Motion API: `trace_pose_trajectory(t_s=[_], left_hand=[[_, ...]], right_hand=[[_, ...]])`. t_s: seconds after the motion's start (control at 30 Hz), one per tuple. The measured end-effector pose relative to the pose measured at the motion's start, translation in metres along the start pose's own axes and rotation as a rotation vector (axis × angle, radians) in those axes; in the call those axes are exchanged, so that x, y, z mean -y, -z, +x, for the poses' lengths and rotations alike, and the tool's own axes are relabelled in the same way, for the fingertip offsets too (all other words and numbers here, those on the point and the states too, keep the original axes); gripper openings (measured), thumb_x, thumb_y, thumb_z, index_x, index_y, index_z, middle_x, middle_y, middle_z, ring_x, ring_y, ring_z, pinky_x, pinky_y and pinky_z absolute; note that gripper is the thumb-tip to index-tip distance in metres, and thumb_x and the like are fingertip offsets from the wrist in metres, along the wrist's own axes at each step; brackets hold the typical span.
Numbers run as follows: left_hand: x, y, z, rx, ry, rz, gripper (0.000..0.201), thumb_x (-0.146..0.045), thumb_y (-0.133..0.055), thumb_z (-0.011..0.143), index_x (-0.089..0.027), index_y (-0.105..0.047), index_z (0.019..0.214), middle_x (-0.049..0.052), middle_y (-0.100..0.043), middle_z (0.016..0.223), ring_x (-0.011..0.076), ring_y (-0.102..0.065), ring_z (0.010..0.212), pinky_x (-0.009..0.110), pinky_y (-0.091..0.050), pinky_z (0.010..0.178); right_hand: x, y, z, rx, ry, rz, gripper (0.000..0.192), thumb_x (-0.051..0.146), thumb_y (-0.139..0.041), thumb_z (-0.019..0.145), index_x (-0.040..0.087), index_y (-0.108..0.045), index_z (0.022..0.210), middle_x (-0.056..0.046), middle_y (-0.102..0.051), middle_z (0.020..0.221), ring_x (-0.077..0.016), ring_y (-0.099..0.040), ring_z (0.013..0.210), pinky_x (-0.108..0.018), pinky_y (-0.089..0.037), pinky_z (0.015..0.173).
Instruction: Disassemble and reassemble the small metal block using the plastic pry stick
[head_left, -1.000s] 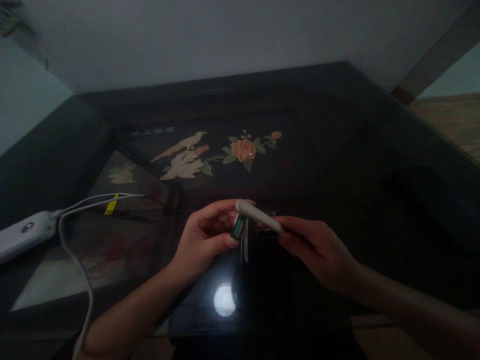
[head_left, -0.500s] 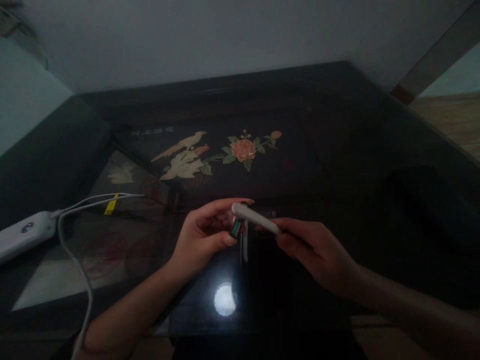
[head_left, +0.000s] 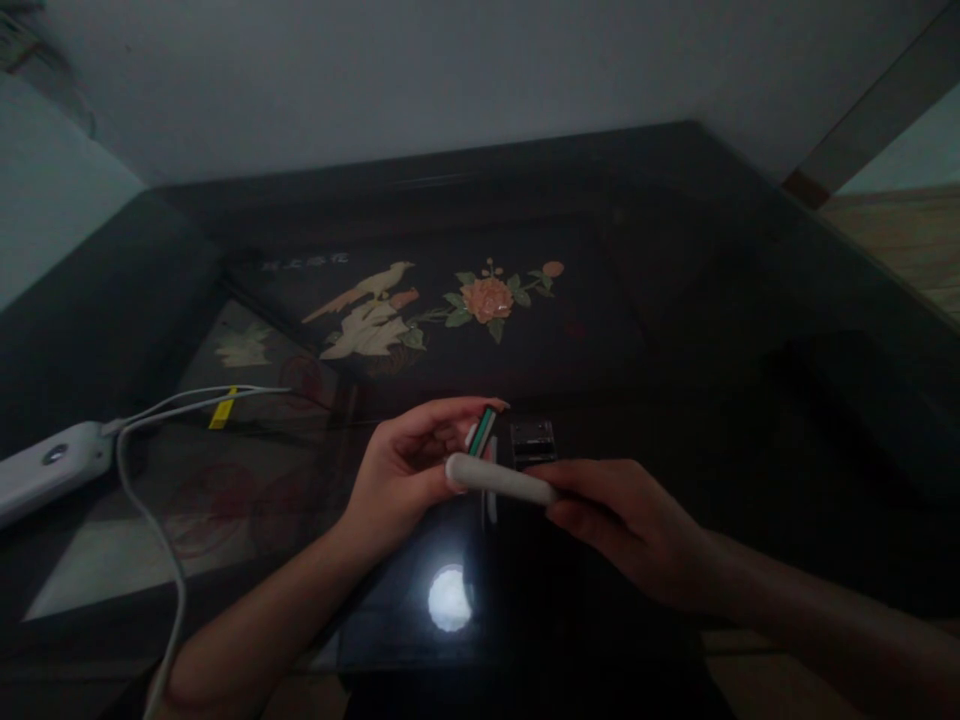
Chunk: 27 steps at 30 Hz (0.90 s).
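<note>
My left hand (head_left: pixel 405 460) is closed, pinching a small narrow piece with a green face and dark edges (head_left: pixel 484 432) between thumb and fingers. I cannot make out its kind. My right hand (head_left: pixel 634 520) is shut on a pale, round-ended bar-like object (head_left: pixel 499 480), gripped near its right end. Its left end overlaps my left thumb tip and lies just below the green-faced piece. A small clear and dark object (head_left: pixel 532 440) shows just beyond my right fingertips. Below the pale object, a thin light shape on the glossy surface looks like a reflection.
The dark glossy table (head_left: pixel 675 300) bears a bird-and-flower picture (head_left: pixel 487 300). On the left lies a white device (head_left: pixel 56 465) with a pale cable (head_left: pixel 161 535) carrying a yellow tag (head_left: pixel 223 410). A dark flat object (head_left: pixel 862 410) is dimly visible at right. A wall stands behind.
My right hand has lowered the pale object toward me, uncovering more of the green-faced piece and the small clear and dark object. My left hand has stayed nearly still.
</note>
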<state>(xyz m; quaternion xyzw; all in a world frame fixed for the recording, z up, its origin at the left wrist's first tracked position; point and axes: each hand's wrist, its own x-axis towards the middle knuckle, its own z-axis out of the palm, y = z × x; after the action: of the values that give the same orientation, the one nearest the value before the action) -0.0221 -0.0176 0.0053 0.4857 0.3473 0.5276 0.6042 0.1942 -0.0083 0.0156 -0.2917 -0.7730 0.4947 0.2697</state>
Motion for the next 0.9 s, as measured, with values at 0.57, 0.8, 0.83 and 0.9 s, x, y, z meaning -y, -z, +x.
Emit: trace_pose_trajectory(t_s=[0.57,0.8,0.83,0.9], left_hand=[[-0.0009,-0.0014,-0.0013,-0.031,0.013,-0.017,0.042,-0.029,-0.085,0.064,-0.022,-0.074,0.104,0.004,-0.073,0.082,0.0131,-0.062,0.063,0.021,-0.051,0.059],[-0.0034,-0.0023,-0.0008,-0.012,0.010,-0.060,0.040,-0.032,-0.084,0.065,-0.025,-0.075,0.103,0.000,-0.070,0.070,0.0101,-0.059,0.057,0.020,-0.051,0.059],[-0.0036,-0.0022,-0.0007,-0.002,0.009,-0.052,0.040,-0.032,-0.084,0.066,-0.024,-0.074,0.104,0.000,-0.070,0.071,0.0094,-0.059,0.057,0.019,-0.050,0.059],[-0.0039,-0.0020,-0.0006,0.010,0.015,-0.029,0.040,-0.030,-0.083,0.067,-0.024,-0.074,0.106,0.000,-0.070,0.074,0.0090,-0.059,0.060,0.017,-0.050,0.060]], right_hand=[[0.0000,-0.0002,-0.0004,-0.040,-0.016,-0.031,0.028,0.028,-0.046,0.096,0.018,-0.067,0.112,-0.004,-0.072,0.087,-0.0138,-0.064,0.071,-0.022,-0.050,0.064],[0.0020,0.0010,0.0011,-0.135,-0.055,-0.026,0.026,0.023,-0.046,0.095,0.017,-0.067,0.110,-0.003,-0.071,0.084,-0.0123,-0.064,0.070,-0.020,-0.049,0.062],[0.0021,0.0009,0.0011,-0.108,-0.029,-0.023,0.026,0.023,-0.047,0.095,0.017,-0.067,0.109,-0.003,-0.071,0.085,-0.0122,-0.064,0.070,-0.020,-0.049,0.062],[0.0020,0.0004,0.0008,-0.039,0.017,-0.022,0.024,0.024,-0.049,0.095,0.017,-0.067,0.109,-0.003,-0.072,0.086,-0.0121,-0.064,0.070,-0.020,-0.049,0.063]])
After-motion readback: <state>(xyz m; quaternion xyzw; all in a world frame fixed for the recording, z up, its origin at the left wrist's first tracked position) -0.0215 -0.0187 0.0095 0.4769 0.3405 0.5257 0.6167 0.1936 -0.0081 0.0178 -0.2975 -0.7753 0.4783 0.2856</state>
